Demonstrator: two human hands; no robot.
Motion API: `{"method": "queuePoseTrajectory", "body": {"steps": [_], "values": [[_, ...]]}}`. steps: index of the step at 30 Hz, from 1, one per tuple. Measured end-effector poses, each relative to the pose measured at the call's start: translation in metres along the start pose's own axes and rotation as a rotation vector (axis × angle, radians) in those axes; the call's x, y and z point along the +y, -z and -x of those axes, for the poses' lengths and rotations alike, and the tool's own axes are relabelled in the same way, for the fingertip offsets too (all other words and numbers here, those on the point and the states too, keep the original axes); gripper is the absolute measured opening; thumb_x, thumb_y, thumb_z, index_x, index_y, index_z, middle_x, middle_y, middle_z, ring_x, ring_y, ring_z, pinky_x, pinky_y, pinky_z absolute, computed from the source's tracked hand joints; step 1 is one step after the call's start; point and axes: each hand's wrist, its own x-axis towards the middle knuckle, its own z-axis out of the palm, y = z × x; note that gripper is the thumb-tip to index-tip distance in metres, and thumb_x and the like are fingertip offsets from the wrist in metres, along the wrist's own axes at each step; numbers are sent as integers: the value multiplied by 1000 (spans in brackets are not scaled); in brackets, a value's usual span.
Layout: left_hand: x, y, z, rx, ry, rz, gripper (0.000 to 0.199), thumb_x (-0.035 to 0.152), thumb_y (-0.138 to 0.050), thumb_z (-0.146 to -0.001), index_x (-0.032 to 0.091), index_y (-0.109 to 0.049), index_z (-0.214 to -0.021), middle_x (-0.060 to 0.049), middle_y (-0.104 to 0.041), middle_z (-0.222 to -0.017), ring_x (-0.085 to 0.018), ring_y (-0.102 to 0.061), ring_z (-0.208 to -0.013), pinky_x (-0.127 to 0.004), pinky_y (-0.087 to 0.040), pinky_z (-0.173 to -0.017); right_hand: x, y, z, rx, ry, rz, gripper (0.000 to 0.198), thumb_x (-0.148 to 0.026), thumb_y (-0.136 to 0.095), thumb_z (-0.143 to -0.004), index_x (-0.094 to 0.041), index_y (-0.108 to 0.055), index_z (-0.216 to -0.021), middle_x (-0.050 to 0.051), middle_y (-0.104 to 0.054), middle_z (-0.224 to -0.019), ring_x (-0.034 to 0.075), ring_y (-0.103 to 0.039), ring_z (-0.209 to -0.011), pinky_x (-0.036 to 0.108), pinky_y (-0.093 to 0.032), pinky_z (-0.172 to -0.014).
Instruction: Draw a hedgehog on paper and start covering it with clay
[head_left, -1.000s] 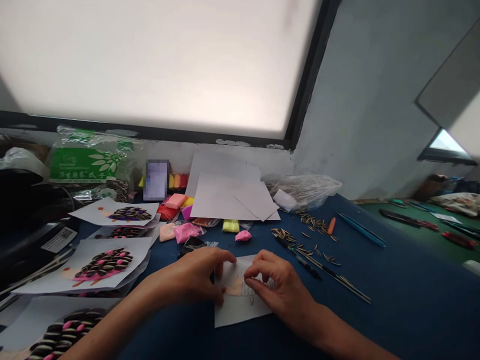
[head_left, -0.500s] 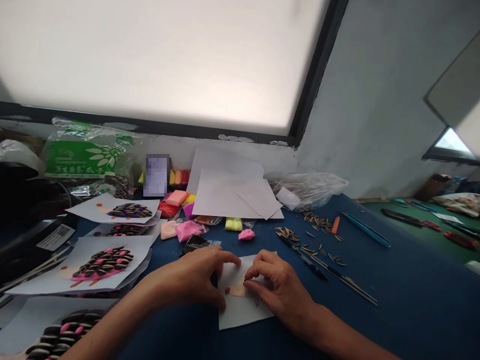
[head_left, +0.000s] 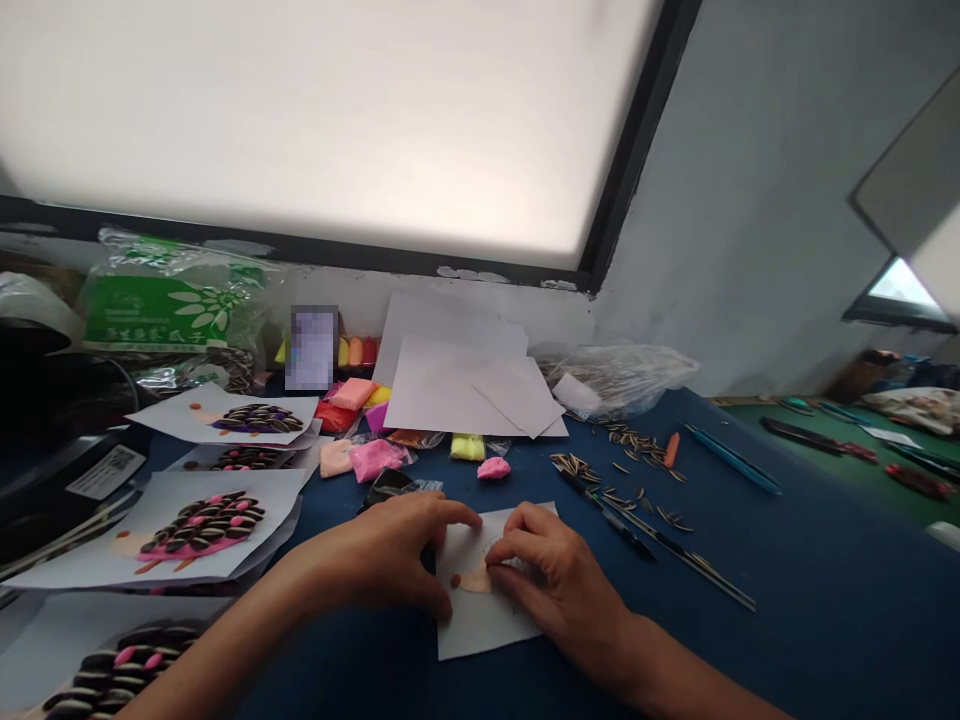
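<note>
A small white sheet of paper [head_left: 480, 635] lies in front of me, bearing a flat peach clay shape [head_left: 474, 578] with a brown clay ball [head_left: 456, 580] at its left tip. My left hand [head_left: 405, 550] rests at the sheet's left edge, thumb and forefinger spread apart on the paper. Over the clay shape's right part, my right hand [head_left: 551, 570] has its thumb and forefinger pinched together at the clay. Whatever sits between those fingertips is hidden. A pink clay lump [head_left: 493, 468] lies just beyond the sheet.
Finished hedgehog pictures with sunflower seeds [head_left: 206, 522] are stacked at left. Packets of coloured clay [head_left: 379, 460] and white sheets [head_left: 465, 390] lie behind. Loose sunflower seeds [head_left: 630, 440], a black pen [head_left: 615, 520], thin sticks [head_left: 705, 575] and blue tweezers [head_left: 731, 458] lie on the right.
My right fingertips have shifted very slightly left over the peach clay, still pinched. My left hand and the sheet stay put.
</note>
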Motion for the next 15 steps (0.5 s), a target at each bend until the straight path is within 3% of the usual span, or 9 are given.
{"method": "queuePoseTrajectory", "body": {"steps": [15], "values": [[-1, 0, -1, 4, -20, 1, 74, 29, -82, -61, 32, -61, -131, 0, -62, -97, -26, -59, -93, -33, -45, -81, 0, -1, 1, -8, 38, 48, 17, -3, -65, -86, -16, -74, -86, 5, -60, -87, 18, -59, -80, 30, -47, -72]]}}
